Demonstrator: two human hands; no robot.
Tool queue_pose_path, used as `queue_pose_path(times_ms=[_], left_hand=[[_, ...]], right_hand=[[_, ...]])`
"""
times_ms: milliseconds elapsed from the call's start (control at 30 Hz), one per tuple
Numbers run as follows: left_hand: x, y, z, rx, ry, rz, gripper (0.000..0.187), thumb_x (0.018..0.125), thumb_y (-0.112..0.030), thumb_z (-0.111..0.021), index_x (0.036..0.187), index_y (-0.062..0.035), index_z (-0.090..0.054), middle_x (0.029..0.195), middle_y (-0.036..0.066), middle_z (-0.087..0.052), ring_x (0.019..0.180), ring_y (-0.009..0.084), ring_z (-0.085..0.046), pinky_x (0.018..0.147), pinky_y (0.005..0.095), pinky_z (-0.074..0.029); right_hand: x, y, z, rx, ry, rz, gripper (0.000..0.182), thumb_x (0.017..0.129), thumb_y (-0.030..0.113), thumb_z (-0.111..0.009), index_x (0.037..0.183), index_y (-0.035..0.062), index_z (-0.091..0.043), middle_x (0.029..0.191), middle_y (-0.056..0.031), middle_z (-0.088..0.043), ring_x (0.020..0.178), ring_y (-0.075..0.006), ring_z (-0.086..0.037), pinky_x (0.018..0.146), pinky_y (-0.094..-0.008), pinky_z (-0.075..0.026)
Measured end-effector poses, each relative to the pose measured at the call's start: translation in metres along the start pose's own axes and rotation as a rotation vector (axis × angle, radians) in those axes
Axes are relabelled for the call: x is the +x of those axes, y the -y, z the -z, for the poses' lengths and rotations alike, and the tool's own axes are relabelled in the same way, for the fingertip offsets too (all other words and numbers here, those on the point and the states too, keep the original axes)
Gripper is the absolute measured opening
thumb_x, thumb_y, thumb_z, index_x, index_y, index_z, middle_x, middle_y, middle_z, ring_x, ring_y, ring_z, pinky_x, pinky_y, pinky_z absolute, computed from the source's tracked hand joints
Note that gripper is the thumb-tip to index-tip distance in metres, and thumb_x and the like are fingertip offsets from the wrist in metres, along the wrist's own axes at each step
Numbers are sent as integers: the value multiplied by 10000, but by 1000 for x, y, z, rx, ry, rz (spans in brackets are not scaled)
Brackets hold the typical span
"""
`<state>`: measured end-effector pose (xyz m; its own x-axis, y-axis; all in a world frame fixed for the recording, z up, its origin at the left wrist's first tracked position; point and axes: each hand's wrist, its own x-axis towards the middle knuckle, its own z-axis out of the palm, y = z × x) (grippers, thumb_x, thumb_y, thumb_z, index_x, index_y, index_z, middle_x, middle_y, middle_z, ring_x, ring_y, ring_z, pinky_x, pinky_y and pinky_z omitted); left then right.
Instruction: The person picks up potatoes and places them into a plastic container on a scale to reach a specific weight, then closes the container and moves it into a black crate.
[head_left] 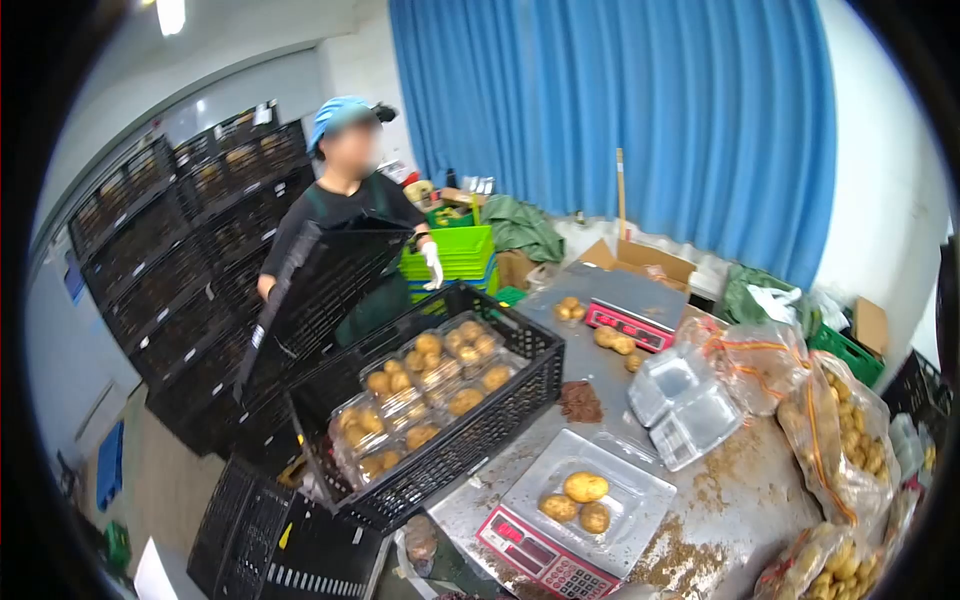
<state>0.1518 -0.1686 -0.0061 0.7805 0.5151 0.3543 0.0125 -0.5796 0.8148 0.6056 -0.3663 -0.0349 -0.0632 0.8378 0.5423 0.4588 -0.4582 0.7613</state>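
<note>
Neither my left hand nor my right hand shows in this view. Three potatoes (586,487) lie in an open clear plastic box (622,528) on the near weighing scale (548,556), which has a red keypad panel. Left of it, a black crate (460,470) holds several clear boxes packed with potatoes (464,402). A pair of clear plastic boxes, open and without potatoes (684,408), sits on the metal table (520,432) to the right of the crate. Soil is scattered around the near scale.
Across the crate, a co-worker (345,190) with a white glove holds a tilted black crate (320,290). A second scale (632,322) has loose potatoes (614,340) beside it. Potato-filled bags (850,440) line the right side. Black crates (190,260) are stacked at left.
</note>
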Motion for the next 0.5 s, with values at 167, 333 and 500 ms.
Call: queue_pose_path(times_ms=[167, 333, 500], left_hand=[[6, 2, -8, -106, 39, -61, 266, 862, -273, -580, 1034, -75, -625, 985, 130, -626, 865, 309, -591, 767, 395, -474], [-4, 15, -17, -742, 69, 305, 225, 869, -229, -573, 1013, -67, -634, 980, 131, -634, 875, 302, -599, 753, 378, -480], [-8, 4, -5, -637, 26, 174, 214, 877, -154, -555, 1031, -16, -609, 993, 140, -633, 872, 282, -612, 744, 361, -492]], right_hand=[[13, 3, 18, 418, 266, -155, 274, 900, 232, -608, 1089, 35, -621, 926, -42, -615, 859, -107, -540, 732, -230, -471], [33, 10, 31, 801, 453, -402, 262, 890, 228, -621, 1072, 40, -630, 929, -38, -617, 848, -100, -537, 728, -226, -468], [60, -6, 50, 3026, 388, -2034, 250, 881, 224, -634, 1055, 45, -640, 932, -34, -619, 838, -94, -534, 724, -222, -464]])
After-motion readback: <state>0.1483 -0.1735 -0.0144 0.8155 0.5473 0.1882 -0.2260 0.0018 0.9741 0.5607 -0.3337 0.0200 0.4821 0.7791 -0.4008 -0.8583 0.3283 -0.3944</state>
